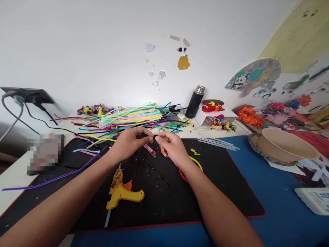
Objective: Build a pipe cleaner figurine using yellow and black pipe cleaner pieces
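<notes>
Over the black mat [218,192], my left hand [133,142] and my right hand [172,145] meet fingertip to fingertip. Both pinch a small black piece [155,136], mostly hidden by the fingers, so its kind is unclear. Just below them lies a small pink-red item [149,150] with a pale label. A yellow glue gun [123,192] rests on its side nearer to me, a glue stick [107,218] poking from its back end. Partly covered by my right wrist is a red and yellow loop [197,163].
Behind the hands lies a heap of coloured pipe cleaners [131,118]. A black flask [194,103] stands by a white box [218,118] bearing small figures. Clear glue sticks [218,143] lie at the mat's back edge. At right is a beige bowl [288,145]; at left, a power strip [28,95] with cables.
</notes>
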